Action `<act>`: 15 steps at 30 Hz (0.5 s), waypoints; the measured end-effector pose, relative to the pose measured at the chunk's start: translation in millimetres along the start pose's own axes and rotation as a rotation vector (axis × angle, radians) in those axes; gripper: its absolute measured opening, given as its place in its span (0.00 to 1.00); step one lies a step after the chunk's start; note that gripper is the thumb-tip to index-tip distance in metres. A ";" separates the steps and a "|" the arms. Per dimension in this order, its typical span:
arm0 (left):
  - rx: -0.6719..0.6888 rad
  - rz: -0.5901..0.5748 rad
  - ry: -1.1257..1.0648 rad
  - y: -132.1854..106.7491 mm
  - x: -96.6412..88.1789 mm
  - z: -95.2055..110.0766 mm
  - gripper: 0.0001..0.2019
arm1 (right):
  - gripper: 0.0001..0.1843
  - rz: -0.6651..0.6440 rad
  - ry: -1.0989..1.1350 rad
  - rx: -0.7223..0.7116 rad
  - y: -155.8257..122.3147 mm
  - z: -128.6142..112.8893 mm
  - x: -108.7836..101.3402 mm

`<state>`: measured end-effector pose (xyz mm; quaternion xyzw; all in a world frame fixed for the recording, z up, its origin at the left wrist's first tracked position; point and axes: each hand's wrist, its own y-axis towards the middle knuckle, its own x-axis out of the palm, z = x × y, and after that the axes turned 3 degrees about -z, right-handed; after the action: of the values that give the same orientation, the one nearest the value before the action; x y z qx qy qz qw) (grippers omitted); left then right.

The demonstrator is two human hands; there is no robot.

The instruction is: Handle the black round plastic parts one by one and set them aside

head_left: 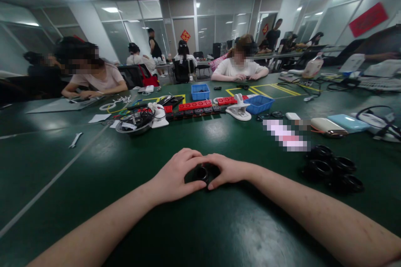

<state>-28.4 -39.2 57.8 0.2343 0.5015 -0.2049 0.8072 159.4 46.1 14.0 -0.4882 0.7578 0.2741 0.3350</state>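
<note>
Near the middle of the green table, a small black ring-shaped part [202,174] with a round opening on top is between my two hands. My left hand [177,175] curves around it from the left, its thumb along the near side and its fingers behind. From the right, my right hand [231,170] closes on it too, thumb tip at the near side, with a gap between palm and part. The fingertips at the back partly overlap and hide the part's far side. Several similar black ring-shaped parts [319,169] lie together to the right.
Across the table are a metal bowl [134,129] of cables, red power strips [196,105], white clip-on devices [239,108] and blue bins [258,103]. A wrench [75,140] lies left. At right are a light blue case [348,122] and cables. Other people sit opposite.
</note>
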 end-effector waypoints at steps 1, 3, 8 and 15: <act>0.027 -0.054 -0.035 -0.2 -4.9 -0.6 0.22 | 0.33 -0.050 0.019 -0.013 0.4 1.6 -3.7; 0.072 -0.147 -0.082 0.1 -10.4 -2.2 0.22 | 0.30 -0.128 0.001 -0.009 2.0 2.0 -7.3; 0.057 -0.198 -0.132 1.5 -5.0 -5.4 0.20 | 0.18 -0.134 -0.072 0.017 5.7 -4.5 -3.9; 0.000 -0.139 -0.112 0.5 1.5 1.5 0.18 | 0.21 -0.071 -0.166 0.069 3.0 -12.9 1.0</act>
<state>-26.4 -39.8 57.2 0.1872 0.4708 -0.2734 0.8177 153.2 37.1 21.5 -0.4785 0.7185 0.2752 0.4231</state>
